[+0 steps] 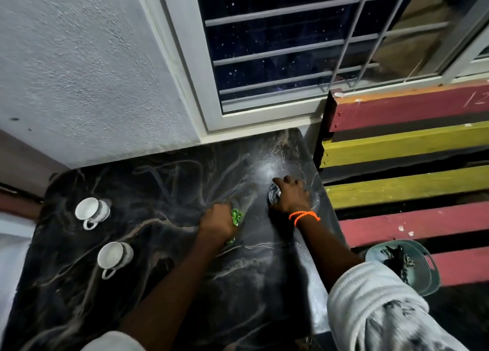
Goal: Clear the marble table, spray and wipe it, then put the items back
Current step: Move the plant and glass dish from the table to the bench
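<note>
**Two hands on the dark tabletop**

A dark marble tabletop (164, 245) with pale swirls fills the lower middle of the frame. It sits in a corner, with a rough white wall (79, 73) in the upper left and a window (291, 46) with grey bars at the top.

Two white cups (91, 211) stand at the left side of the tabletop, one above the other in the frame. Each has a handle that points down in the frame. They are well apart from both hands.

On the right of the frame is a bench (410, 152) with red and yellow slats, just beside the tabletop. A pale cap (412, 266) lies on it at the lower right.

The left hand (215, 223) is in the middle of the frame, curled around something small and green (236, 217). The green thing peeks out on the right side of that hand and touches the tabletop.

The right hand (289, 194) is near the right edge of the tabletop, with an orange band (304, 216) on its wrist. It lies over a shiny glass thing (274, 193), fingers bent down on it. Most of the glass is hidden, so its shape is hard to tell.

The two hands are near each other but not touching. A bright glare lies on the tabletop just above the right hand.
</note>
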